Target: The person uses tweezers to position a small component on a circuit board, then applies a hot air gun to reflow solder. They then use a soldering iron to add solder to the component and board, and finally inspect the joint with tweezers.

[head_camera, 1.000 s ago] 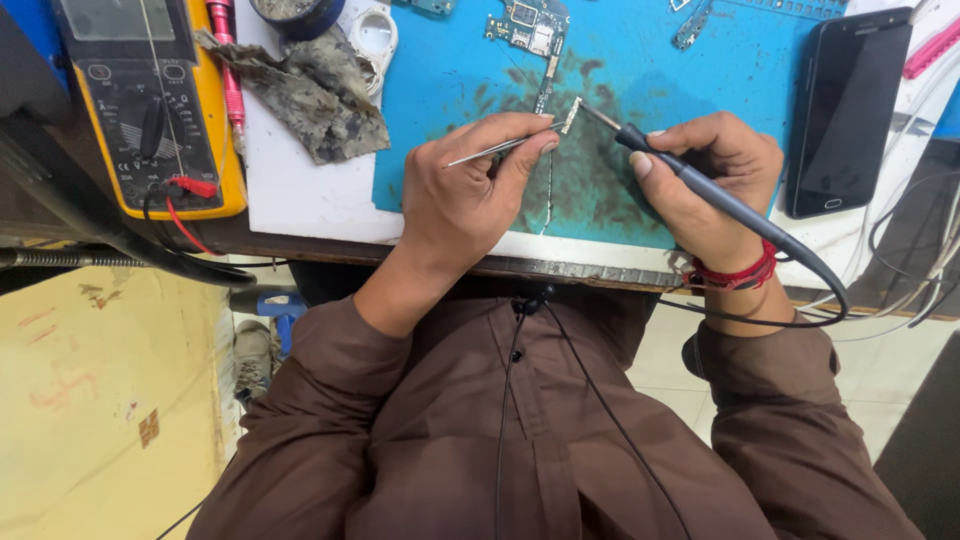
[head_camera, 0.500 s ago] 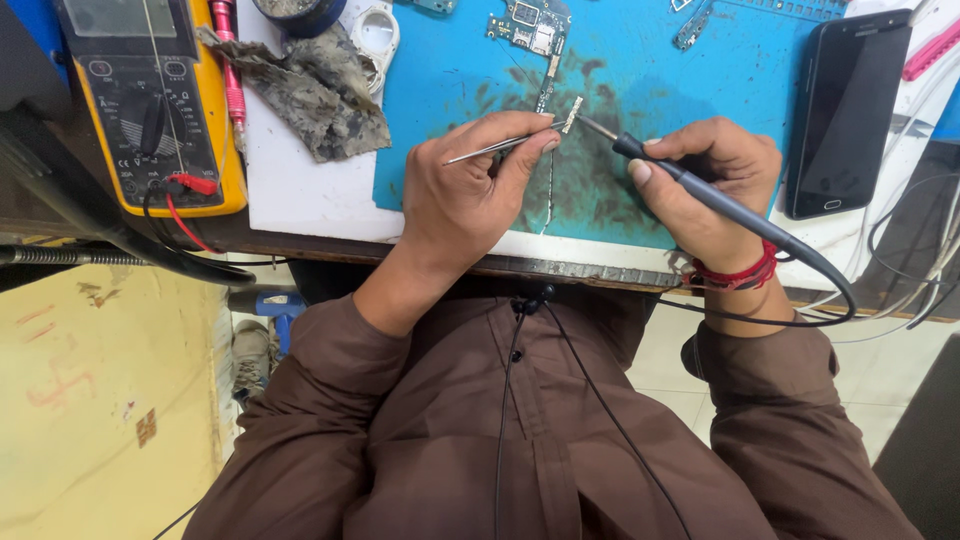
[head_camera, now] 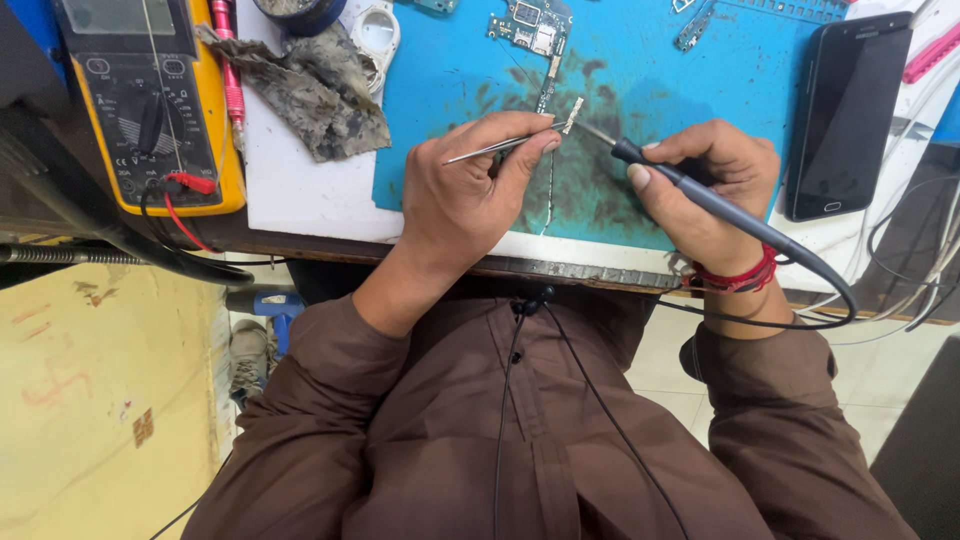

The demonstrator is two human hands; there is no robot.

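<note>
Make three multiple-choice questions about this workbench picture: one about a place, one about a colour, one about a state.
1. Where does the black smartphone lie?
A. at the right edge of the blue work mat
B. on the yellow multimeter
C. under the grey stained cloth

2. What colour is the band on the right wrist?
A. green
B. red
C. white

3. What is the state of the left hand?
A. open and flat on the mat
B. resting in the lap
C. closed on thin metal tweezers

Answers:
1 A, the phone lies beside the mat's right border.
2 B, a red band circles the wrist behind the right hand, which grips the dark soldering iron.
3 C, the fingers pinch the tweezers, whose tips point at a small metal part.
</note>
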